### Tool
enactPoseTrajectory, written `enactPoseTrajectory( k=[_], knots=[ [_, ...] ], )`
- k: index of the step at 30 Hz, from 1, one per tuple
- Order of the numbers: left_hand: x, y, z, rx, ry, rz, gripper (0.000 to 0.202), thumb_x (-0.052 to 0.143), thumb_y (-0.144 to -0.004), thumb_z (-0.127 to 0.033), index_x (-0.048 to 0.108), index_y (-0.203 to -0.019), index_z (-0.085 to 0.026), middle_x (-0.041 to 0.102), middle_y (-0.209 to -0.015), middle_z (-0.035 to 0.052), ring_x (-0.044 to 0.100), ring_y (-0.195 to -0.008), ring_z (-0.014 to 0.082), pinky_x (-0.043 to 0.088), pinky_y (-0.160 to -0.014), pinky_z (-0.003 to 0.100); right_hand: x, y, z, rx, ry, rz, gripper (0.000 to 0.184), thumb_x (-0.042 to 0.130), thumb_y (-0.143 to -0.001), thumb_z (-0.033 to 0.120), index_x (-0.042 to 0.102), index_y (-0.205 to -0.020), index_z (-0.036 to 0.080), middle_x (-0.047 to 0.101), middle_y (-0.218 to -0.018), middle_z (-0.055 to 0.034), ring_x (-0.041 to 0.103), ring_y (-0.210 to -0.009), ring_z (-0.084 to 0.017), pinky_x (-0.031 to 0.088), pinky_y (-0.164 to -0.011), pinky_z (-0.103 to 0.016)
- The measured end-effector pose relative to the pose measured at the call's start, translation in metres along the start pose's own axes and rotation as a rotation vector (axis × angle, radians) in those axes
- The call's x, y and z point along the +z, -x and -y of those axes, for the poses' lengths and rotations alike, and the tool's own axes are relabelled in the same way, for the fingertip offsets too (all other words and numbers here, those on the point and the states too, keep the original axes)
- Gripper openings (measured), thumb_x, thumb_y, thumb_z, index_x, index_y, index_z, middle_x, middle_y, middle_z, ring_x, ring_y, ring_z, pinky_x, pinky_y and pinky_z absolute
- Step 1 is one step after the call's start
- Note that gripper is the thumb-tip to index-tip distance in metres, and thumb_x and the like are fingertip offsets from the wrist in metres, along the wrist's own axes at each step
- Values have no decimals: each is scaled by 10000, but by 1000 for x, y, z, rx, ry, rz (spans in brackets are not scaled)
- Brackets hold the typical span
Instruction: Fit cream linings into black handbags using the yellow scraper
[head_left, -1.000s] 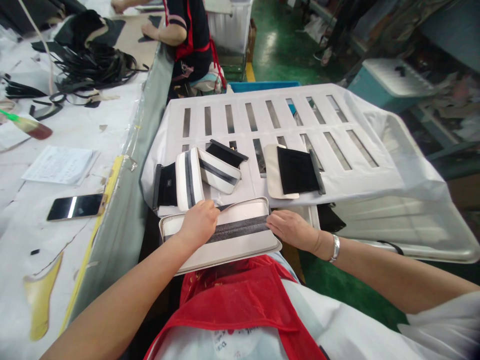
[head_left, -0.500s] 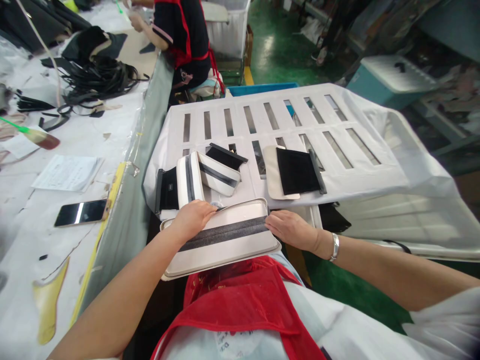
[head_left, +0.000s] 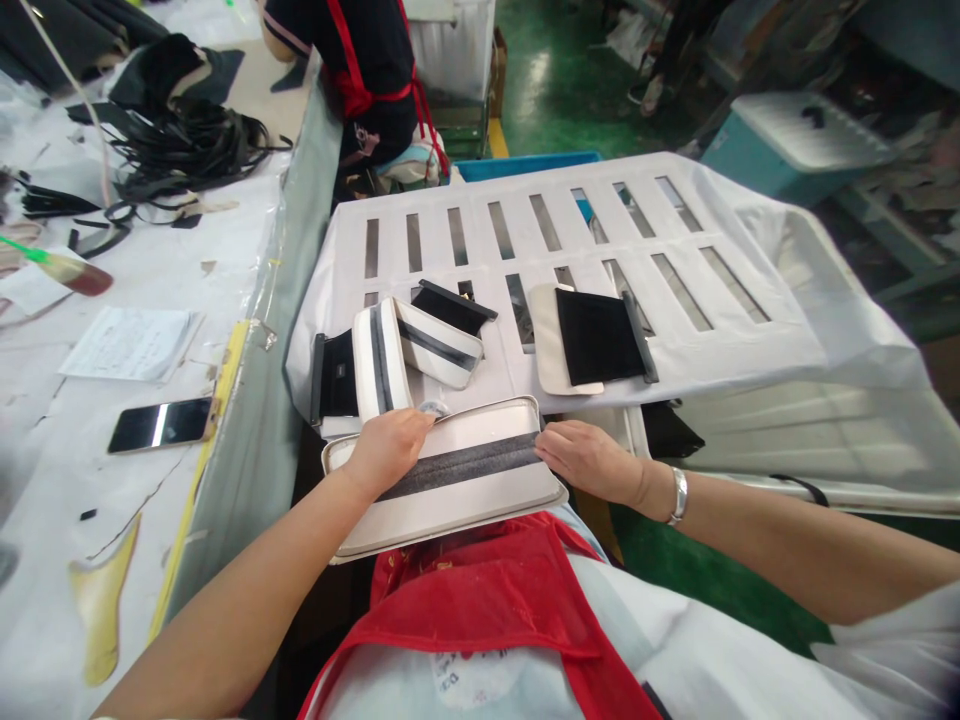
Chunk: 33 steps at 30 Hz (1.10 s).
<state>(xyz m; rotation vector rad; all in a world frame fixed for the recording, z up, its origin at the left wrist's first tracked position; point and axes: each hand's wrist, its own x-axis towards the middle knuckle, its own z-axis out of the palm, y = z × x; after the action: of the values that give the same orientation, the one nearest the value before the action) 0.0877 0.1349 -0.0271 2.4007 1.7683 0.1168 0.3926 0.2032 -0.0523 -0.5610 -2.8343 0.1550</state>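
My left grip pinches the striped panel by its far edge, right grip closed on its right end. Panel's between them, so I'd keep pressure even, no bending.

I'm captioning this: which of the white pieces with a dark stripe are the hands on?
The striped piece nearest the red apron, with left hand and right hand on it; the other two rest beyond, on the white cover.
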Motion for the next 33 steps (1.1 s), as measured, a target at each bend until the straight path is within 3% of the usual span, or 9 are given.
enactPoseTrajectory(
  k=[5, 9, 16, 21, 24, 26, 29, 33],
  knots=[
    [10, 12, -13, 119, -135, -134, 315, 432, -918, -205, 621, -1122, -56, 679, -1085, 160, 634, -973, 239, 523, -873, 362, 1, 1, 0, -20, -6, 15, 243, 422, -946, 189, 526, -728, 162, 530, -687, -16, 461, -651, -144, 326, -666, -278],
    [16, 19, -32, 37, -268, -169, 471, 481, -911, -337, 582, -1185, 32, 617, -1190, 236, 572, -1099, 315, 460, -973, 429, 0, 1, 0, -18, 24, 31, 240, 420, -949, 189, 531, -738, 159, 531, -694, -18, 457, -659, -146, 315, -671, -282],
    [12, 24, -39, -13, -306, -137, 456, 438, -933, -325, 574, -1223, -1, 606, -1243, 200, 550, -1142, 303, 413, -1000, 445, -5, 0, 3, -33, 86, 84, 232, 416, -942, 168, 533, -742, 154, 542, -702, -27, 452, -658, -149, 305, -666, -294],
    [-3, -6, -41, -75, -246, -70, 360, 426, -927, -315, 681, -1012, -75, 658, -1124, 155, 595, -1017, 284, 474, -864, 406, 0, 5, 4, 51, 72, 51, 227, 420, -946, 199, 555, -770, 152, 568, -715, -33, 497, -672, -148, 340, -663, -291],
    [-9, -36, -42, -187, -147, 28, 342, 452, -895, -354, 685, -817, -116, 674, -942, 133, 624, -881, 260, 484, -778, 359, -3, 5, 6, 132, 6, 70, 205, 413, -948, 214, 578, -1029, 123, 637, -852, -72, 576, -783, -165, 397, -724, -288],
    [-12, -54, -39, -228, -24, 102, 259, 497, -846, -330, 672, -801, -145, 669, -895, 98, 630, -839, 231, 478, -750, 320, -12, -1, 8, 193, -50, 131, 378, 409, -937, 209, 443, -1296, 96, 659, -974, -110, 612, -851, -183, 429, -756, -295],
    [-16, -68, -33, -209, 152, 202, 196, 523, -785, -279, 674, -852, -175, 680, -910, 57, 629, -840, 205, 461, -744, 286, -29, -20, 11, 260, -70, 329, 599, 409, -886, 177, 231, -1454, 104, 686, -944, -121, 651, -793, -214, 456, -686, -303],
    [-17, -68, -28, -165, 206, 245, 228, 508, -769, -257, 689, -878, -173, 689, -883, 53, 620, -813, 205, 452, -736, 292, -41, -46, 15, 254, -19, 562, 688, 461, -805, 181, 252, -1459, 137, 702, -853, -135, 681, -754, -275, 461, -593, -308]
  ],
)
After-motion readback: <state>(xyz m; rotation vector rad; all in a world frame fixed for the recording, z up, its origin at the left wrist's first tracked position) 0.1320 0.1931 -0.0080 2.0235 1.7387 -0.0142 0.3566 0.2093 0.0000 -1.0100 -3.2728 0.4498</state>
